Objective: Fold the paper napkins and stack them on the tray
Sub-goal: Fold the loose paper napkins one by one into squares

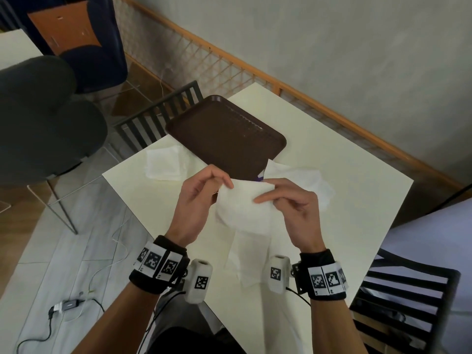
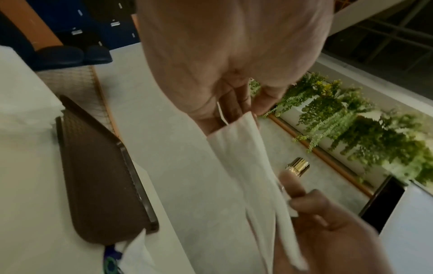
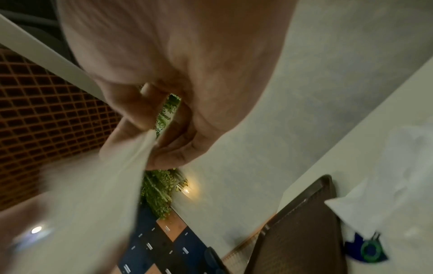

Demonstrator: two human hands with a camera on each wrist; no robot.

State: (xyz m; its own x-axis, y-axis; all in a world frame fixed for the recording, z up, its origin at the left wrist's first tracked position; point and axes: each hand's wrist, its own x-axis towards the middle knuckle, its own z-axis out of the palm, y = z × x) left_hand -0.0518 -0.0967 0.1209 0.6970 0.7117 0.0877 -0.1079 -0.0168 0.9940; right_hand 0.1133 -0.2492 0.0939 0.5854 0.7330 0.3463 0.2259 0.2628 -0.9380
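Observation:
I hold a white paper napkin (image 1: pixel 242 205) in the air over the table, bent over into a loose fold. My left hand (image 1: pixel 204 190) pinches its upper left corner and my right hand (image 1: pixel 286 198) pinches its upper right edge. The left wrist view has the napkin (image 2: pixel 248 166) stretched between both hands; the right wrist view shows the pinched napkin (image 3: pixel 112 185). A brown tray (image 1: pixel 227 134) lies bare just beyond the hands. One napkin (image 1: pixel 163 162) lies left of the tray, a crumpled one (image 1: pixel 311 180) lies to its right, and another (image 1: pixel 250 254) lies flat under my hands.
The cream table (image 1: pixel 344 200) has its left corner near the left napkin. Black slatted chairs stand at the far edge (image 1: pixel 158 118) and at the near right (image 1: pixel 401 297). A dark round chair (image 1: pixel 43 118) is at the left. A small purple item (image 1: pixel 259 178) peeks out by the tray's near corner.

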